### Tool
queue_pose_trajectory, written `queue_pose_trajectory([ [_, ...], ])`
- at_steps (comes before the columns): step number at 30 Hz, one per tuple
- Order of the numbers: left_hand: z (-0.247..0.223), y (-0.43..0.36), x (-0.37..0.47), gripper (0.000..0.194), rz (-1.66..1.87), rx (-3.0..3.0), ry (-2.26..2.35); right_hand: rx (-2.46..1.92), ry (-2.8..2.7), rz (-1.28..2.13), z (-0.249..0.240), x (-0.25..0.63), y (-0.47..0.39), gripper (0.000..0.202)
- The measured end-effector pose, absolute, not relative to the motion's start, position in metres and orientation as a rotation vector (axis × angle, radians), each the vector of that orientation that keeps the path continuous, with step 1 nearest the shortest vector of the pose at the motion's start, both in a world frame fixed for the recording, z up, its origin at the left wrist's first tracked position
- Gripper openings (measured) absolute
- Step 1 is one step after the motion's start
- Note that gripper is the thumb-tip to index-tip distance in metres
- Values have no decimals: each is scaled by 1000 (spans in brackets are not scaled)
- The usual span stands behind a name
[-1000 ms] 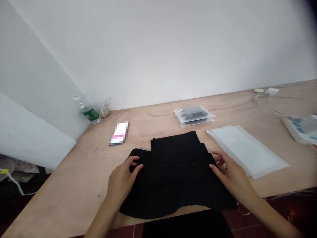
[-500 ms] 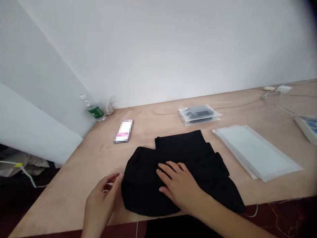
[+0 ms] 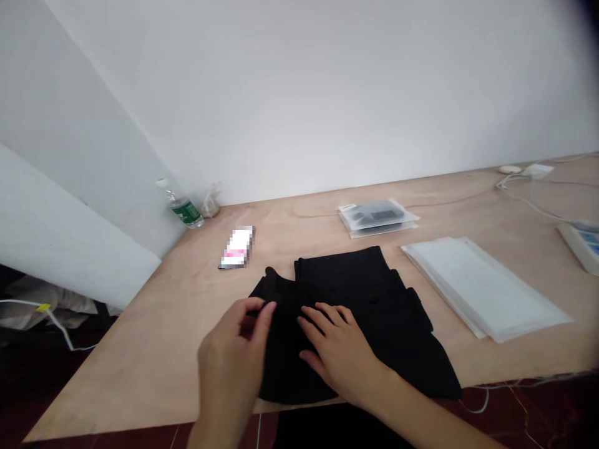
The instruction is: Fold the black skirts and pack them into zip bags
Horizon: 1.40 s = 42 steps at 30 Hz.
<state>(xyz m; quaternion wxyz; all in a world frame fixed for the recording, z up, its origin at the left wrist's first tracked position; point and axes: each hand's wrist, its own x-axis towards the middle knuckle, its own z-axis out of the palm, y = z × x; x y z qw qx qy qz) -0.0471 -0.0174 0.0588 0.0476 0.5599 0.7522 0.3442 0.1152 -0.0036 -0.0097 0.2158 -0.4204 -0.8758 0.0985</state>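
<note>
A black cloth garment (image 3: pixel 346 280), partly folded, lies near the table's front edge; its exact kind does not show. With thumb and fingers pinched, my left hand (image 3: pixel 236 349) holds the garment's left edge, which is lifted and turned inward. My right hand (image 3: pixel 339 349) rests flat on the middle of the cloth, fingers spread. Part of the garment is hidden under both hands.
Flat translucent plastic bags (image 3: pixel 486 287) lie to the right. Behind the garment is a bagged dark item (image 3: pixel 378 215). A phone (image 3: pixel 238 247), a water bottle (image 3: pixel 186 211) and a small pouch (image 3: pixel 209 204) are at back left. White cables (image 3: pixel 519 193) and a white device (image 3: pixel 580 246) lie at right.
My left hand has moved right and slightly up, bringing the garment's left edge inward with it. My right hand has stayed on the cloth.
</note>
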Motion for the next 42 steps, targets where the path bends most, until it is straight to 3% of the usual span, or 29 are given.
queue_pose_trajectory([
  [4,46,-15,4,12,1187,2283,1877,-1300,-2031,494,-1,136,-2,25],
  [9,15,-21,36,20,1053,2504,1515,-1494,-1629,827,1,164,10,29],
  [12,8,-27,32,19,1060,2462,1461,-1545,-1687,785,-3,168,16,32],
  [15,7,-32,16,14,1170,2272,1725,-1575,-1778,587,-7,167,16,31],
  [19,6,-27,1,46,875,1844,2217,-1613,-1902,267,-12,165,13,28],
  [21,3,-20,2,59,722,1749,2214,-1604,-1964,208,-13,164,12,24],
  [24,4,-12,8,65,794,1592,2163,-1560,-1997,187,-10,167,9,19],
  [29,18,-7,9,61,1220,1356,2208,-1497,-1951,127,-2,179,-1,17],
  [33,15,-9,18,53,1490,1714,2025,-1580,-1892,282,-4,186,-3,26],
  [37,0,-14,30,47,1221,2405,1535,-1656,-1704,538,-5,189,1,32],
  [42,-12,-24,24,31,1153,2457,1589,-1671,-1685,564,-5,188,3,39],
])
